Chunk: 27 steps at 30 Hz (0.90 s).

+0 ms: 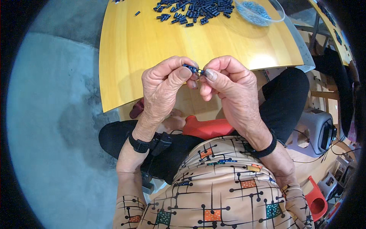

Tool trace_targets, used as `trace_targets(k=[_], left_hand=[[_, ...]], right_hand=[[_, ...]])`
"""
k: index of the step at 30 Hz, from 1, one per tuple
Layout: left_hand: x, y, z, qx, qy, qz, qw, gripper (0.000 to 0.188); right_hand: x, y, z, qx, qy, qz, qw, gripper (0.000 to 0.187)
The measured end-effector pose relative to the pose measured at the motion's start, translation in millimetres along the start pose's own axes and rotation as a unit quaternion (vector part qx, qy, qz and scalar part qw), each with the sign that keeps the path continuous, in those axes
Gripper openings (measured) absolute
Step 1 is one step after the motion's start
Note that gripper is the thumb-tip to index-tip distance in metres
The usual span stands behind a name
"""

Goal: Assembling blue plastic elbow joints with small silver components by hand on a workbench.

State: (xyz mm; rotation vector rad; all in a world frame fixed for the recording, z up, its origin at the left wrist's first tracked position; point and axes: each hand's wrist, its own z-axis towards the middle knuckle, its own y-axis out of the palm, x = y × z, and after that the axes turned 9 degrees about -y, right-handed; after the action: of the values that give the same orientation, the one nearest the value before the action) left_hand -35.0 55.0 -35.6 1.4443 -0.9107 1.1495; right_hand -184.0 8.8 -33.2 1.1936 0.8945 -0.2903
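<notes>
My left hand is closed in a pinch on a small dark blue-black plastic connector piece in front of my body, just over the table's near edge. Thumb and forefinger of my right hand press together at the connector's right end, on a small thin part with a pale, shiny spot. Most of that part is hidden by the fingertips, so its kind does not show. The two hands nearly meet at the fingertips.
On the yellow wooden table lies a pile of similar dark pieces at the far side. A clear plastic bowl of small shiny bits stands beside it. A red object sits between my legs; a grey plastic stool is at the right.
</notes>
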Motion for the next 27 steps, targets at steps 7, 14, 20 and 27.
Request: trace_targets(k=[7,14,20,27], left_hand=[[2.1,-0.9,0.0,-0.003,0.001,0.021,1.000,0.017],[1.2,-0.6,-0.3,-0.005,0.005,0.017,1.000,0.016],[-0.9,-1.6,0.5,-0.003,0.007,0.042,0.999,0.017],[-2.7,-2.4,0.1,-0.001,0.036,0.080,0.996,0.014]], right_hand=[[-1.5,1.2,-1.0,0.000,0.000,-0.010,1.000,0.012],[-0.7,0.9,-2.4,-0.006,-0.002,-0.012,1.000,0.011],[-1.2,0.7,-1.6,-0.001,-0.004,-0.025,1.000,0.011],[-1.6,-0.2,-2.1,-0.015,-0.014,-0.050,0.999,0.011]])
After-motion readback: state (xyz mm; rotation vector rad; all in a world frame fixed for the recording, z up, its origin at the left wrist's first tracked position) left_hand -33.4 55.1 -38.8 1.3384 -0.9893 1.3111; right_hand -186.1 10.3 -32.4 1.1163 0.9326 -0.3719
